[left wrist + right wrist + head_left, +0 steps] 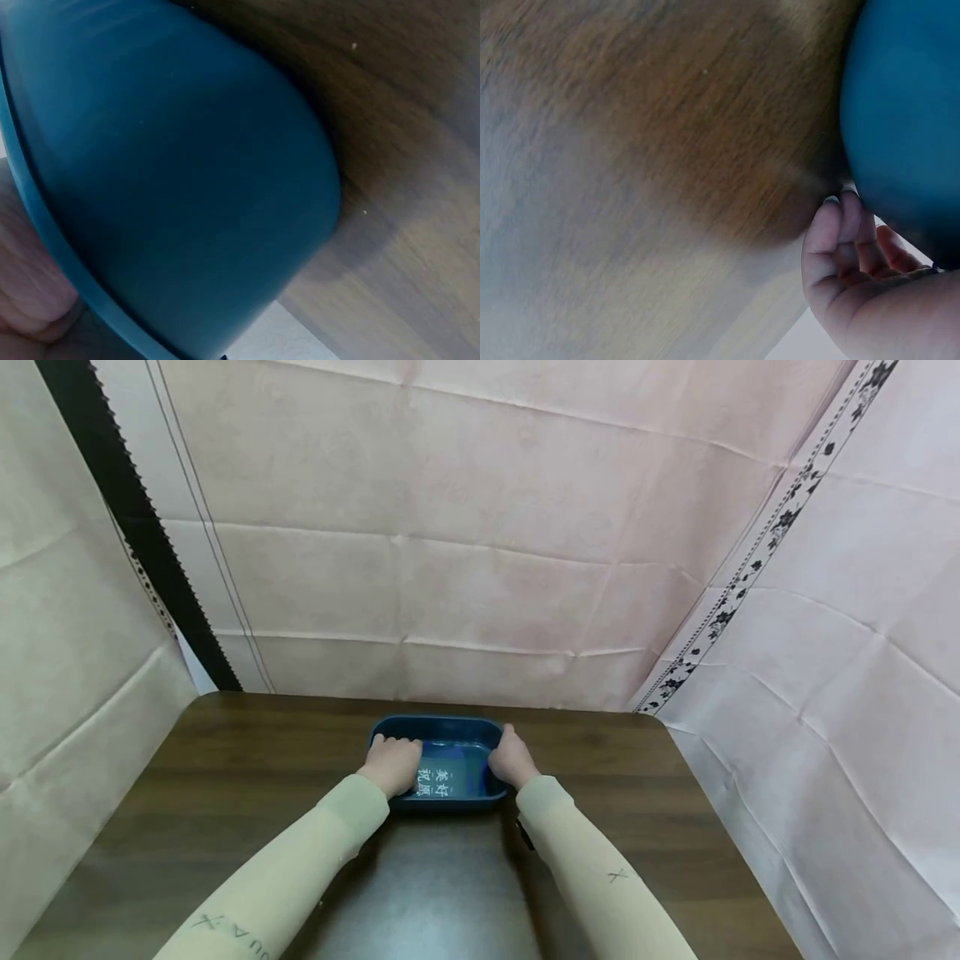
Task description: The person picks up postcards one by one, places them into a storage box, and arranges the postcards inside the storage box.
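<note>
A dark blue rectangular tray (450, 803) with raised walls and white lettering on its inside bottom sits toward the far side of the wooden table. My left hand (392, 764) holds its left side, fingers bent over the rim. Its smooth outer wall (187, 165) fills much of the left wrist view, and part of the left hand (34, 277) shows behind the rim. On the opposite side, my right hand (513, 757) grips the right rim. Seen from the right wrist, the curled fingers of the right hand (855, 277) reach the lower outside of the tray (907, 112).
The brown wood-grain table (247, 793) has rounded far corners, and a pale sheen lies on it between the forearms. Creased light cloth (480, 568) hangs behind the table and on both sides. A black strip (142, 527) runs down the left corner.
</note>
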The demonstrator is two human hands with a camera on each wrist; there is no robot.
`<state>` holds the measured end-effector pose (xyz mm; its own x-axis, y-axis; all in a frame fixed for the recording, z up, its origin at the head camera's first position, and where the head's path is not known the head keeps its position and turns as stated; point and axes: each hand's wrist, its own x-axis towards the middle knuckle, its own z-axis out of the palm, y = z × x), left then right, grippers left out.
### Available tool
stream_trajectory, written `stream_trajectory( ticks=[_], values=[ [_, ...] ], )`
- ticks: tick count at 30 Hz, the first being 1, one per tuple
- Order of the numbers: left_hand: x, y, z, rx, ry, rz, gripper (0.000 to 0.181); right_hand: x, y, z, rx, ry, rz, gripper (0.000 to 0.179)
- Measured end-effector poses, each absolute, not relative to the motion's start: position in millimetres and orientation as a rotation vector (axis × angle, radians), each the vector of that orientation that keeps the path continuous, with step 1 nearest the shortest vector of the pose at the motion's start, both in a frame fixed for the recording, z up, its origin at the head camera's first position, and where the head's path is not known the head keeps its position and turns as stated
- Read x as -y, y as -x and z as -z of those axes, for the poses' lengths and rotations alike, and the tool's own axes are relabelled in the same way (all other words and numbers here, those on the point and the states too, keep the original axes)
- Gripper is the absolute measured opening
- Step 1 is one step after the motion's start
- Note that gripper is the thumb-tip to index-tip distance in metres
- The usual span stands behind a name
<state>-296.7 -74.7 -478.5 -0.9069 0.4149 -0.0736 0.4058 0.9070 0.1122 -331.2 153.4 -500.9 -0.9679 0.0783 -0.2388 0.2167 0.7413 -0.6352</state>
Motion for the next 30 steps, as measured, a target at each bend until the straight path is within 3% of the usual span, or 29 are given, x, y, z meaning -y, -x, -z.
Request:
stream_trajectory(
  ticks=[7,15,21,26,30],
  values=[
    [72.9,294.8,476.7,-2.952,-0.603,-0.195,0.029,-152.0,333.1,499.4,-2.737,-0.237,1.04,0.069],
    [78.2,295.5,471.1,-2.952,-0.607,-0.243,0.04,-149.6,334.8,499.3,-2.747,-0.196,1.032,0.069],
    [89.0,287.7,460.5,-2.98,-0.651,-0.587,0.046,-158.1,329.6,488.9,-2.74,-0.134,1.087,0.059],
    [108.6,272.5,451.3,-3.073,-0.6,-0.713,0.045,-165.5,316.3,467.8,-2.878,-0.038,1.121,0.069],
    [126.6,258.7,451.3,-3.19,-0.524,-0.654,0.054,-165.0,295.6,464.0,-3.197,0.233,0.744,0.076]
  ],
)
